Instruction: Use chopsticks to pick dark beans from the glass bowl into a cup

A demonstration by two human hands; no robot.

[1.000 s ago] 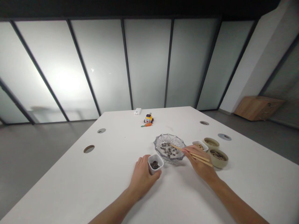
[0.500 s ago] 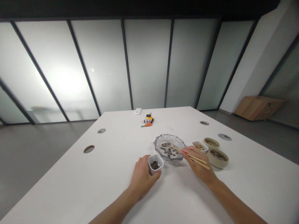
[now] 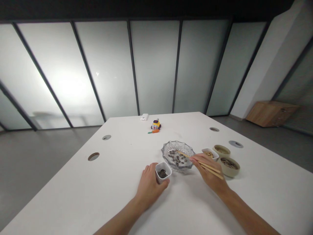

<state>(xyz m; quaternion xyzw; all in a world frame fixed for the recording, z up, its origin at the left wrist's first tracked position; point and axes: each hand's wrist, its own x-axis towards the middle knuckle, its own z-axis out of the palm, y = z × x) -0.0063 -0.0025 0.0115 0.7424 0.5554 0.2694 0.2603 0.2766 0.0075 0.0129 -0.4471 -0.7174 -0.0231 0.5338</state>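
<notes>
White bench (image 3: pixel 85 189) is filling the lower view, its near edge getting cut off. Glass bowl (image 3: pixel 183 167) is standing upright on it, contents in plain view. Right hand (image 3: pixel 210 179) is hanging at the bowl's right rim, grip pinching chopsticks (image 3: pixel 183 154); left hand (image 3: pixel 149 185) is wrapping its grip around the white cup (image 3: pixel 162 180), part of the fingers going behind it. Front olive bowl (image 3: pixel 228 171) is sitting right of the right hand, holding dark strips (too small to ID). White dish (image 3: pixel 216 157) is showing only partly, the right hand covering some of it. Cup is standing just beside the glass bowl. Chopsticks are angling into that bowl, fingers hiding their middle; can't tell if the tips are touching any seeds (image 3: pixel 177 160). Those are lying scattered there; similar ones are blurring together in the cup.
</notes>
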